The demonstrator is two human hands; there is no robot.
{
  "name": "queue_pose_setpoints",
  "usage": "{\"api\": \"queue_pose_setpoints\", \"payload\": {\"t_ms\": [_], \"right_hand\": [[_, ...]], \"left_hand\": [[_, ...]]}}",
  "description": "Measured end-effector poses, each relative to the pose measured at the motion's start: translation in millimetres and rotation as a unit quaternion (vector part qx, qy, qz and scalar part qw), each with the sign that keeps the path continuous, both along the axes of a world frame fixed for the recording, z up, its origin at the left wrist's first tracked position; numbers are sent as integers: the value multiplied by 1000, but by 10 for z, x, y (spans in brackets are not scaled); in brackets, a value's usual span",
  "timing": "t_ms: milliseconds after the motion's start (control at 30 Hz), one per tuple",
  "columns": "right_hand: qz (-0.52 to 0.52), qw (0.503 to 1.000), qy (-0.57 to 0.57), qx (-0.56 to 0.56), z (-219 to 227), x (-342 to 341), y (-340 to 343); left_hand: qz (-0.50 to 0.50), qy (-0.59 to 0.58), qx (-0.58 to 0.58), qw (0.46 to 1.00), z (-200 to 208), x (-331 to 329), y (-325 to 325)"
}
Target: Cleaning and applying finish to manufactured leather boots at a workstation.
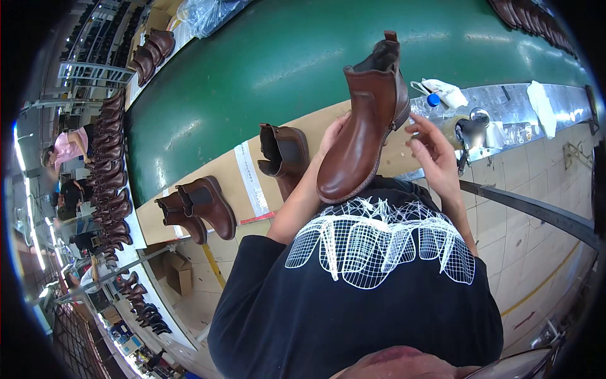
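A brown leather ankle boot (pixel 360 129) is held up in front of my chest, its toe toward me and its pull tab at the top. My left hand (pixel 332 134) grips it from the left side, with most of the fingers hidden behind the leather. Close to the boot's heel, my right hand (pixel 435 155) has its fingers bent but apart, and I see nothing between them. On the cardboard-covered bench edge to the left stands another brown boot (pixel 285 158), partly hidden by my left forearm. Farther left is a pair of boots (pixel 205 207).
Beyond the cardboard (pixel 158 218) stretches a green work surface (pixel 252 82). At right, a metal ledge (pixel 505 104) carries a blue bottle cap (pixel 433 100) and white cloths or bags (pixel 449 93). Rows of boots (pixel 110 170) line a rack at left, with people beyond.
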State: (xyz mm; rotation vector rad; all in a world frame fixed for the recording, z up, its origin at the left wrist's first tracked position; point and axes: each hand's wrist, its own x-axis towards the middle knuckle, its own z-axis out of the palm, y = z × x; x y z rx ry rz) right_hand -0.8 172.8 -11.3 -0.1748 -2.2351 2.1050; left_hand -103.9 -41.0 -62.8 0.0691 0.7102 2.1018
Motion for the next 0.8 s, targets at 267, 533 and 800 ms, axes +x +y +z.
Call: {"api": "queue_pose_setpoints", "payload": {"t_ms": [267,533,800], "right_hand": [[-53,997,24,50,117,-149,-75],[-85,960,127,236,199,-330,-109],[-51,991,78,96,44,-409,-63]], "left_hand": [[18,-72,-2,997,-266,-81,7],[1,22,-66,998,-94,-33,19],[45,98,-158,982,27,28,-106]]}}
